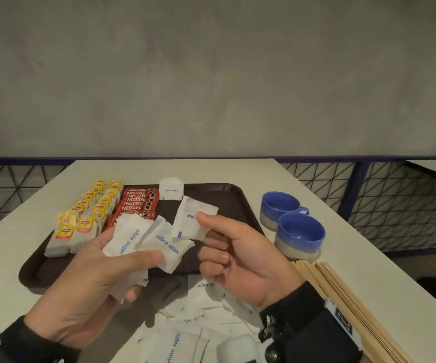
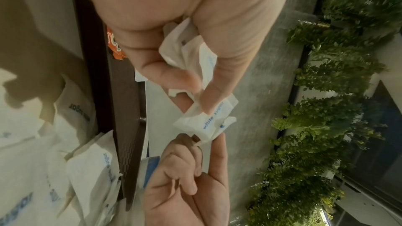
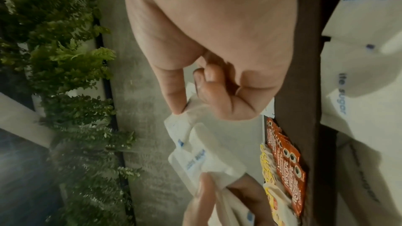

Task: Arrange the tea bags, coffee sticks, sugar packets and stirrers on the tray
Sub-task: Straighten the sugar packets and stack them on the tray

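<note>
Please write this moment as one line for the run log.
left hand: holds bunch of white paper sugar packets | right hand: pinches one white sugar packet | dark brown plastic tray: tea bags, coffee sticks placed | wooden stirrers: on table

White sugar packets (image 1: 133, 238) carry blue lettering, the tea bags (image 1: 86, 213) yellow-and-red tags, the coffee sticks (image 1: 137, 203) are red, the tray (image 1: 227, 203) dark brown, the cups (image 1: 299, 234) blue over grey.
</note>
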Demonstrator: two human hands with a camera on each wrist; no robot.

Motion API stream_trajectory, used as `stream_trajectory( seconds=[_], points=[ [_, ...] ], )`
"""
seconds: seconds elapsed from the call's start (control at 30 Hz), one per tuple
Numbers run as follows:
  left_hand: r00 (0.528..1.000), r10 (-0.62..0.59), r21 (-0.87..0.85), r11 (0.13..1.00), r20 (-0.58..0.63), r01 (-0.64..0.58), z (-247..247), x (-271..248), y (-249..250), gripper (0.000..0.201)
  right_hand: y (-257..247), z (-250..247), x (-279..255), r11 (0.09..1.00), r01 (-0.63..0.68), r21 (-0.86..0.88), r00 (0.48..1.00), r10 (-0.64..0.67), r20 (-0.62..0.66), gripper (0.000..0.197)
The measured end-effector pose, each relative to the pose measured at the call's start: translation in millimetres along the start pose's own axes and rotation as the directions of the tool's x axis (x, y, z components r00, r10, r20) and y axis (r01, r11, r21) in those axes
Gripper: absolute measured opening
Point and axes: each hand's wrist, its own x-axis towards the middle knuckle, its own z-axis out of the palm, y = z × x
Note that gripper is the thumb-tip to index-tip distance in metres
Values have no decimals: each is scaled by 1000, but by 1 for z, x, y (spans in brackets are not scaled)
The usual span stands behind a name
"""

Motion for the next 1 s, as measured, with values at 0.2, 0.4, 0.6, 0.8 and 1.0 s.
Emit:
stream_trajectory(
  seconds=[0.2, 0.4, 0.6, 0.8, 1.0],
  points=[
    [1000, 24, 40, 999, 16, -25, -1, -2, 0, 87, 8, 4, 1, 974, -110, -199, 993, 114, 6, 15],
    [993, 85, 94, 993, -77, -78, -3, 0, -4, 63, 16, 9, 3, 963, -80, -257, 994, 96, 49, 28],
    [989, 69, 118, 991, -129, -54, 3, 0, -5, 46, 17, 10, 4, 979, 5, -206, 999, 5, 49, 38],
    [973, -52, 34, 998, -224, 61, 0, 5, -6, 31, 14, 5, 7, 963, 136, -231, 981, -163, -105, 38],
    [989, -104, 32, 994, -107, 108, 1, 4, -8, 27, 13, 4, 7, 939, 195, -282, 971, -224, -77, 27]
  ],
)
